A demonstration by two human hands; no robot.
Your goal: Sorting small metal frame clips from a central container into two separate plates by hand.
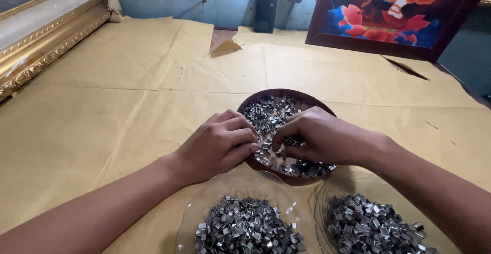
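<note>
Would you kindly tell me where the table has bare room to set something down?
The paper-covered table is bare on the left, between the gold frame and the brown bowl, and behind the bowl up to the colourful picture. The near edge is crowded: both hands and two clear dishes of metal clips.

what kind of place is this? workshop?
Probably a picture-framing workshop. A gilt frame and a framed painting lean against the wall at the back of a paper-covered table, and both hands pick through a brown bowl of small metal clips.
</note>
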